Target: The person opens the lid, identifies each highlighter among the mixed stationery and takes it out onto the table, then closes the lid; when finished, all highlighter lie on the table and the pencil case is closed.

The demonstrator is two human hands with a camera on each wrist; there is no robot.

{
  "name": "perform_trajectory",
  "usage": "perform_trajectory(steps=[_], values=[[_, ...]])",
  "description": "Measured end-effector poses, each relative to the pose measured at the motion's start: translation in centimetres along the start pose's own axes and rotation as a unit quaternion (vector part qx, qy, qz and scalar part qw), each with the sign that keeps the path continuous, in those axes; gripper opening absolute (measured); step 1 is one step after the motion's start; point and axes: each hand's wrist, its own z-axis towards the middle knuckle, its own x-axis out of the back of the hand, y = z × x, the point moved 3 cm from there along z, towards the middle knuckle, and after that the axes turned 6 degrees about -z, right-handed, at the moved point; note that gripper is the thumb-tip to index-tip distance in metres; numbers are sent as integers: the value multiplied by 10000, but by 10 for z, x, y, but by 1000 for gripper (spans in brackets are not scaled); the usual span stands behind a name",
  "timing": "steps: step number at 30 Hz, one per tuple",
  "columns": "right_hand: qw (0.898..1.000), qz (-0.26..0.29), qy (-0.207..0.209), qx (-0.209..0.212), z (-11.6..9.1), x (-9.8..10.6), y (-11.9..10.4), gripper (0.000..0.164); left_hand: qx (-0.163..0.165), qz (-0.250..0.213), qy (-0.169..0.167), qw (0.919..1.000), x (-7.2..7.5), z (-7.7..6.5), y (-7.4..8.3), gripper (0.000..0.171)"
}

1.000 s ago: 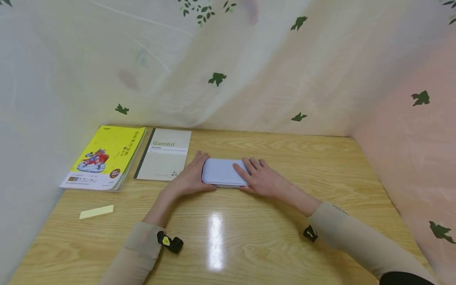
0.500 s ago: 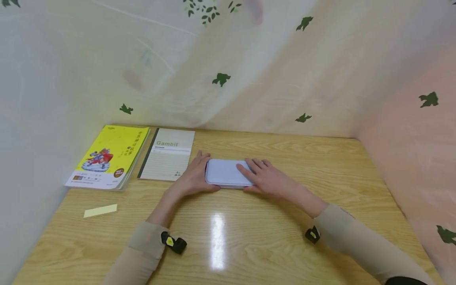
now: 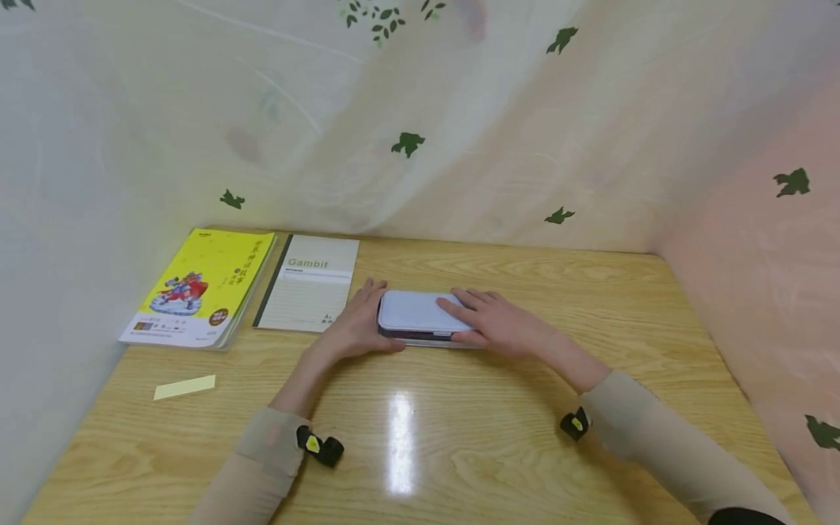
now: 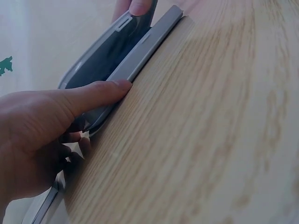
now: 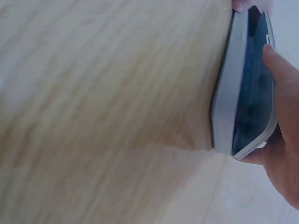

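Note:
A pale blue hinged case (image 3: 415, 310), shaped like a pencil box, lies on the wooden table between both hands. Its lid is partly raised along the near side, showing a dark gap; the contents cannot be made out. My left hand (image 3: 357, 321) grips the left end of the base, thumb along the front wall (image 4: 142, 51) and fingers behind. My right hand (image 3: 505, 324) holds the lid at its right end, thumb at the front edge near a small catch and fingers over the top. In the right wrist view the lid's dark inside (image 5: 256, 93) tilts away from the base.
A notebook (image 3: 308, 292) lies just behind my left hand. Further left is a yellow-covered book (image 3: 203, 284), with a pale yellow paper strip (image 3: 185, 387) in front of it. A patterned curtain (image 3: 459, 182) borders the table (image 3: 499, 452) at the back and sides.
The lid of the case has gone from closed to partly raised, lifted by my right hand. My left hand keeps its place on the base.

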Motion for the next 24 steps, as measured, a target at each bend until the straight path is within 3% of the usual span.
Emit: perform_trajectory(steps=[6,13,19,24], values=[[9933,1144,-84,-119,3,7,9,62,77,-133,-17,9999,0,-3,-1,115],[9620,2706,116,-344,7,16,24,47,208,-106,-66,9997,0,-4,-1,123],[9470,3156,329,-501,7,22,39,42,188,-98,-141,9997,0,-3,0,123],[9319,3470,598,-876,7,21,54,44,36,-147,-121,9998,1,-2,-1,116]])
